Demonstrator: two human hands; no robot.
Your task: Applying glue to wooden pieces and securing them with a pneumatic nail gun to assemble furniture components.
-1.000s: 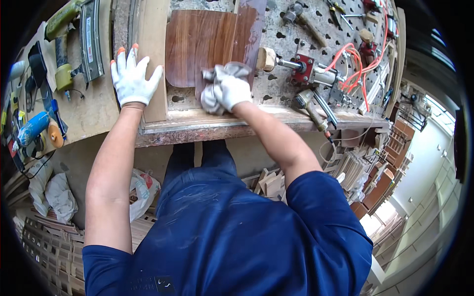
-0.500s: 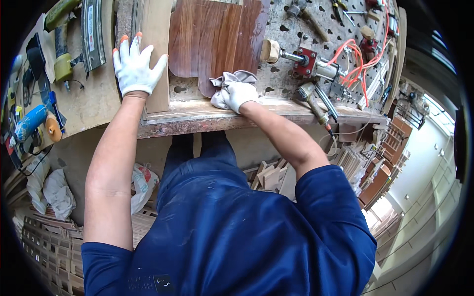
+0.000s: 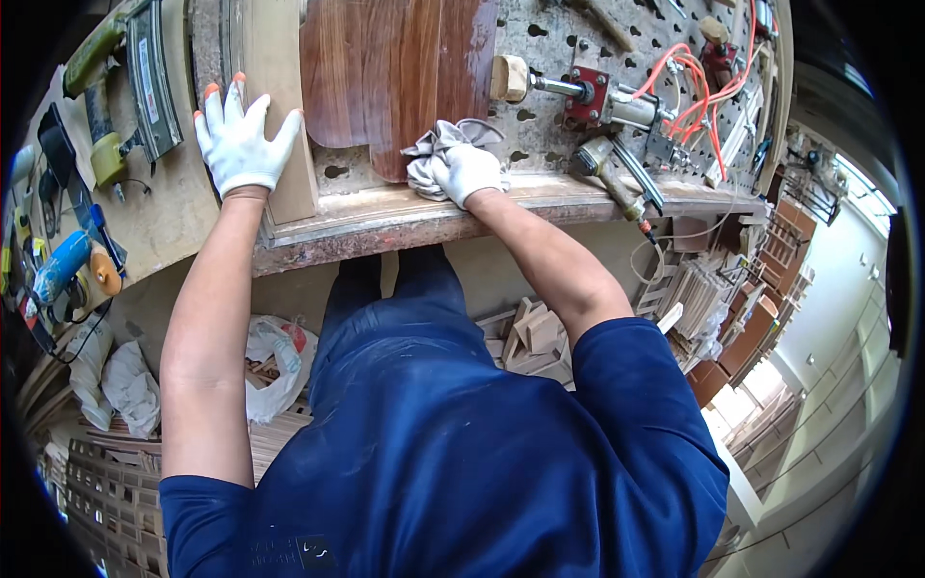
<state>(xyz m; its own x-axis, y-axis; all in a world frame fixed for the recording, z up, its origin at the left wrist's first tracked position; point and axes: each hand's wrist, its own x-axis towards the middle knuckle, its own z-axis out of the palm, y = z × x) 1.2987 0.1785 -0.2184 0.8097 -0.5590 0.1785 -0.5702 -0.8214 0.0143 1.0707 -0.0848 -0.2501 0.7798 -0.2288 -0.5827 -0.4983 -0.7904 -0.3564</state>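
Note:
White gloves cover both hands. My left hand (image 3: 244, 140), its fingers spread and orange at the tips, lies flat over a pale wooden rail (image 3: 279, 116) at the left of the metal bench. A crumpled grey cloth (image 3: 424, 159) is bunched in my right hand (image 3: 469, 173), whose fingers curl into it. The cloth rests against the lower right corner of a reddish-brown wooden panel (image 3: 390, 72). The panel is built of joined strips, with a whitish, wet-looking sheen along its right edge. Its far end runs out of view.
A pneumatic clamp (image 3: 597, 96) with a wooden pad presses near the panel's right side. Orange hoses (image 3: 679, 67) run behind it. An air gun (image 3: 612, 178) lies at the bench's front right. Power tools and a blue-handled tool (image 3: 60, 268) crowd the left board.
The view has shifted, so the bench and panel sit slightly further left and higher. My right hand and the cloth have moved slightly off the panel's corner, to its right.

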